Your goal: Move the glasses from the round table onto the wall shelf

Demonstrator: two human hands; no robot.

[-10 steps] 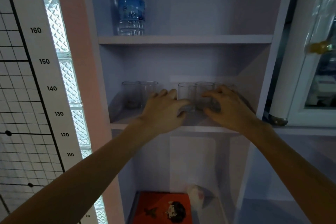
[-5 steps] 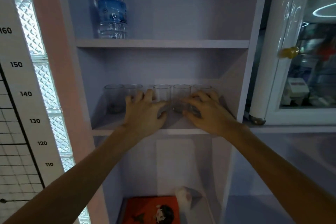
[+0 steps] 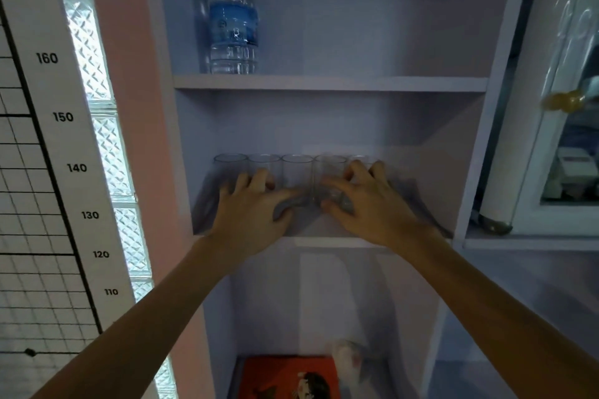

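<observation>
Several clear glasses stand in a tight row on the middle wall shelf. The leftmost glass stands free of both hands. My left hand curls around the lower part of the third glass, fingers in front of the second one. My right hand wraps the fourth glass, thumb on its left side and fingers reaching to the blurred fifth glass. The round table is out of view.
A water bottle stands on the shelf above. Below lie an orange book and a white crumpled object. A height ruler and glass blocks are at left, and a white glass-door cabinet at right.
The gap between the two left glasses and the ones under my hands has closed, so the row now stands tight. Both hands stayed on the glasses and lowered slightly.
</observation>
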